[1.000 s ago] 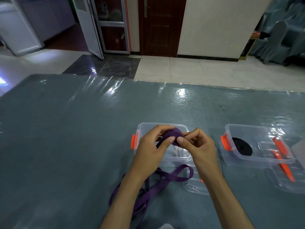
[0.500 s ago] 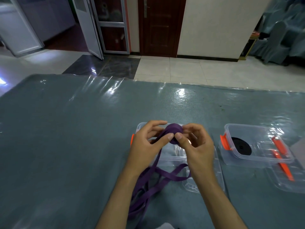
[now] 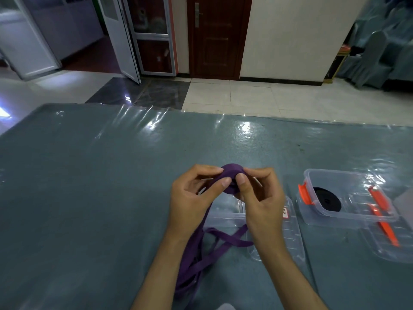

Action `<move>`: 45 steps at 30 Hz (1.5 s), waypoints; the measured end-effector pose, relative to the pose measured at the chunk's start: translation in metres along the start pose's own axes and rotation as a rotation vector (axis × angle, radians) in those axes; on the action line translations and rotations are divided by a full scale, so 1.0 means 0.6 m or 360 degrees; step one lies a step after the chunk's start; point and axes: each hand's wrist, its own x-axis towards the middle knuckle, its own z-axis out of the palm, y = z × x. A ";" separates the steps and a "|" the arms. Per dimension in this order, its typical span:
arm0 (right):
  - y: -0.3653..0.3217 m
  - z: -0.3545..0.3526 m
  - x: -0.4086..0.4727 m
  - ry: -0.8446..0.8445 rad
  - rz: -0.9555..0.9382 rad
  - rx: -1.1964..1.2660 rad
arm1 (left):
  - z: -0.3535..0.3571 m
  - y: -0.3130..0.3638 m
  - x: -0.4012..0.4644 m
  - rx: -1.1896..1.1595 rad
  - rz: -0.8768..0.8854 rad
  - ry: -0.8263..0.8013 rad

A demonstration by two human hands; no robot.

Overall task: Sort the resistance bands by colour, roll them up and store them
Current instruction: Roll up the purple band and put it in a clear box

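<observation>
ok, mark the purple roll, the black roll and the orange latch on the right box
purple roll (image 3: 231, 175), head view, top of the wound coil between the fingertips
black roll (image 3: 327, 199), head view, flat face of the coil
orange latch (image 3: 304, 194), head view, middle of the clip

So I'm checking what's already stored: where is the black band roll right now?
In the head view, the black band roll lies inside the clear box with orange clips, on the table's right side, right of both hands.

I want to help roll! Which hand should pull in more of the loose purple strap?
Probably the left hand: the long purple resistance band trails under its palm, while the right hand pinches the rolled-up part.
</observation>
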 end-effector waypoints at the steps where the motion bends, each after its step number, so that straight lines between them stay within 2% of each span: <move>1: -0.001 -0.002 0.001 -0.0027 0.0030 0.0031 | -0.002 0.002 -0.001 -0.0005 0.0028 0.0007; 5: -0.008 -0.020 0.018 -0.0124 0.0011 0.0001 | -0.003 0.010 -0.004 -0.0039 0.0046 -0.0022; 9: -0.008 -0.024 0.013 -0.0014 -0.0076 0.0007 | -0.003 0.018 0.010 -0.0077 -0.0045 -0.0209; 13: 0.005 -0.029 0.001 -0.0079 0.0114 0.0083 | -0.016 0.023 0.019 -0.0178 -0.0261 -0.0315; 16: -0.003 -0.040 0.008 -0.0167 0.0299 0.0149 | -0.014 0.025 0.011 -0.0121 -0.0322 -0.0284; 19: -0.023 -0.040 0.019 -0.0170 0.0210 0.0128 | -0.007 0.026 0.008 -0.0065 -0.0294 -0.0201; 23: -0.030 -0.021 0.015 0.0015 0.0089 0.0161 | -0.008 0.034 0.012 -0.0052 -0.0297 -0.0339; 26: -0.034 -0.018 0.017 -0.0121 0.0131 0.0160 | -0.016 0.039 0.016 -0.0075 -0.0209 -0.0321; 30: -0.055 -0.031 0.034 -0.0324 0.0159 -0.0024 | -0.012 0.040 0.014 0.0010 -0.0079 -0.0125; 32: -0.062 -0.032 0.038 -0.0284 0.0018 -0.0118 | -0.006 0.043 0.015 -0.0056 -0.0055 -0.0114; 34: -0.063 -0.026 0.036 -0.0202 -0.0099 -0.0049 | -0.002 0.048 0.024 -0.0087 -0.0016 -0.0191; 37: -0.060 -0.010 0.026 -0.0073 -0.0027 0.0196 | -0.001 0.063 0.042 -0.0004 0.0009 -0.0312; 39: -0.063 -0.010 0.027 -0.0080 0.0094 0.0285 | -0.002 0.071 0.050 0.0132 0.0077 -0.0256; 41: -0.074 -0.016 0.036 -0.0133 0.0140 0.0216 | 0.000 0.076 0.052 0.0201 0.0147 -0.0142; 43: -0.087 -0.019 0.042 -0.0123 0.0047 0.0128 | 0.011 0.076 0.047 0.0089 0.0134 -0.0064; 45: -0.092 -0.013 0.041 -0.0021 -0.0060 0.0114 | 0.023 0.075 0.041 -0.0059 0.0083 -0.0093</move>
